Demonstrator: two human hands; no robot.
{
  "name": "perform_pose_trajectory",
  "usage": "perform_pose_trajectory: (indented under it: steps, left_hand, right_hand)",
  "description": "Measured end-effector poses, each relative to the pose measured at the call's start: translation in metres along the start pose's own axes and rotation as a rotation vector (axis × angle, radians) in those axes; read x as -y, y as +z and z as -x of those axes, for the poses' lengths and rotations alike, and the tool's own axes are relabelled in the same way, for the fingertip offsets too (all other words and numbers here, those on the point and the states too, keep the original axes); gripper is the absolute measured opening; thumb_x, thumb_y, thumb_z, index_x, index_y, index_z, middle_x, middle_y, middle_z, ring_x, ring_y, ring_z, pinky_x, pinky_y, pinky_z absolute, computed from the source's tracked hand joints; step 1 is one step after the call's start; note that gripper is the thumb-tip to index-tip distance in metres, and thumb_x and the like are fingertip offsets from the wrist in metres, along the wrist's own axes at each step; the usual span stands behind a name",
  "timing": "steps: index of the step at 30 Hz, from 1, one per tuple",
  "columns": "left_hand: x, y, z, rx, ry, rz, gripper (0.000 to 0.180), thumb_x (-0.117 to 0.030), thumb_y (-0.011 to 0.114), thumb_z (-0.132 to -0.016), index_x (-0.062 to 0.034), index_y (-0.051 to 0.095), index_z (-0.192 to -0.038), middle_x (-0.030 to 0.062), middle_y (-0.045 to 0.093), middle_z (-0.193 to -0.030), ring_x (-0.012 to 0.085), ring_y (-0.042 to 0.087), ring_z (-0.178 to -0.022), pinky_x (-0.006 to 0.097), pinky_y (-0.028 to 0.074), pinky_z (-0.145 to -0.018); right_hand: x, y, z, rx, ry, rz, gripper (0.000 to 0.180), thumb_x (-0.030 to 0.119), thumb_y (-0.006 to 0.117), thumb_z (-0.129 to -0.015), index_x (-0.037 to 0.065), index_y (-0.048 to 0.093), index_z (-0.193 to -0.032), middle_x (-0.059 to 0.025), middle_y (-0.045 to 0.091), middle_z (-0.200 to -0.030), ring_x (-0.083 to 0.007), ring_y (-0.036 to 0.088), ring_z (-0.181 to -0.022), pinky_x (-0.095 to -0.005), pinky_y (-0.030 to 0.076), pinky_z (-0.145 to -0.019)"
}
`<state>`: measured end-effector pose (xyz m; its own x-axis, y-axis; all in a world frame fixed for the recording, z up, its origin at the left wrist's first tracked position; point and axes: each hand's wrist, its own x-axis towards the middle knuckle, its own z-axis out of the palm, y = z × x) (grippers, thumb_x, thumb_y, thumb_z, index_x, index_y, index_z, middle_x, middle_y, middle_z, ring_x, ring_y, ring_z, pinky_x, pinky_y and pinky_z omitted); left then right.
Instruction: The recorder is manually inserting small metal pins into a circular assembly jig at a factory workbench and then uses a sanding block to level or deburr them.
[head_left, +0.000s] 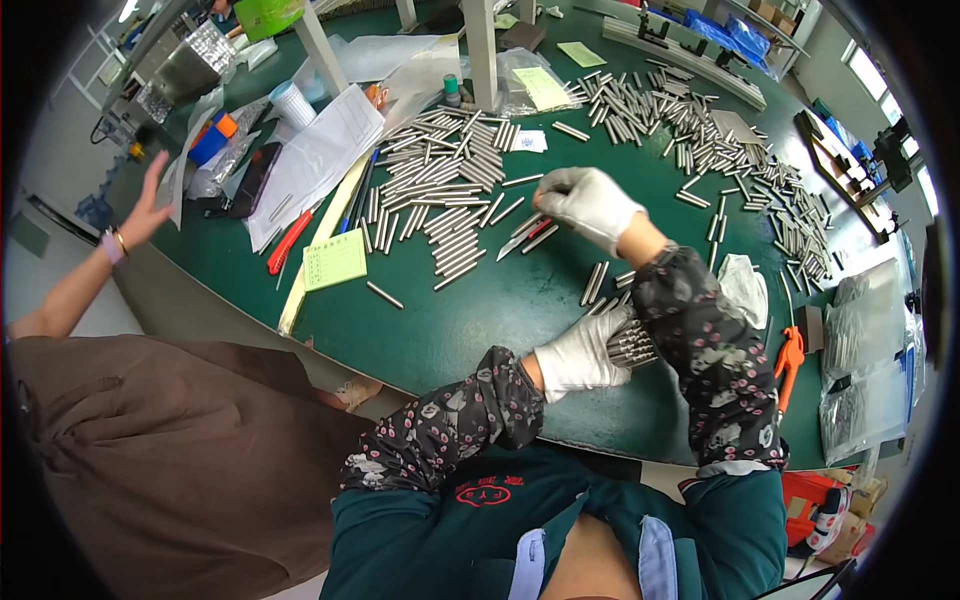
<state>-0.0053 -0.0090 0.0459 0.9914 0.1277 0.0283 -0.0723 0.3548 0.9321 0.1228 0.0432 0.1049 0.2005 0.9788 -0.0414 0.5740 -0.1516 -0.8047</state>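
Clock centre: the bundle of metal rods (634, 347), low on the green table (480, 325). Far left, about 9:30, a co-worker's bare hand (147, 212) was spread open, well apart from the rods. Yellow-green slip (335, 261) and a lone rod (385, 295) also lay near 9:30, rod closer in. Left heap of rods (440, 170) sat at 10 to 11, partly lined up. Left hand (582, 355), gloved, was wrapped round the bundle from its 9 o'clock side, rod ends showing. Right hand (590, 205), gloved, was at 11 to 12, fingers bent and bunched; couldn't tell if the fingertips had anything. A few loose rods (598, 284) lay at 11, just beside the bundle. Right heap of rods (705, 150) at 1 to 2, white cloth (743, 290) at 2, orange-handled tool (790, 358) at 3.

Handling, my guess: stiff, not fragile; single rod light, bundle fairly heavy. Smooth round sides probably slippery, apt to roll or slide out endwise. Best hold: pinch one rod mid-length; bundle wanted a full palm wrap.
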Motion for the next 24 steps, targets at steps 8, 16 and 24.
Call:
perform_pose_trajectory:
  steps: [8, 16, 24]
  left_hand:
    - [0.012, -0.003, 0.006, -0.030, -0.059, -0.016, 0.051, 0.004, 0.057, -0.062, -0.0053, 0.041, -0.110, -0.0011, 0.051, -0.093, 0.0053, 0.047, -0.086, 0.021, 0.040, -0.076]
    - [0.006, -0.013, 0.002, -0.145, -0.027, 0.207, 0.052, 0.004, 0.064, -0.060, -0.0070, 0.041, -0.106, 0.0006, 0.053, -0.086, 0.0098, 0.053, -0.077, 0.021, 0.045, -0.063]
    - [0.017, -0.004, 0.006, -0.104, -0.043, 0.479, 0.050, 0.000, 0.058, -0.065, -0.0071, 0.041, -0.112, 0.0062, 0.054, -0.096, 0.0183, 0.053, -0.088, 0.029, 0.045, -0.076]
  right_hand:
    - [-0.022, 0.000, 0.004, -0.059, -0.027, 0.013, 0.030, 0.024, 0.054, -0.072, 0.001, 0.059, -0.090, -0.0148, 0.060, -0.081, -0.0227, 0.057, -0.071, -0.0275, 0.043, -0.069]
    - [-0.027, -0.026, 0.122, -0.133, -0.049, -0.385, 0.040, 0.026, 0.057, -0.076, -0.001, 0.049, -0.105, -0.0066, 0.054, -0.092, -0.0105, 0.049, -0.085, -0.0224, 0.039, -0.075]
    - [-0.015, 0.014, 0.157, -0.306, -0.461, 0.421, 0.065, 0.024, 0.066, -0.058, 0.001, 0.041, -0.113, -0.0176, 0.043, -0.113, -0.0327, 0.048, -0.096, -0.0367, 0.040, -0.080]
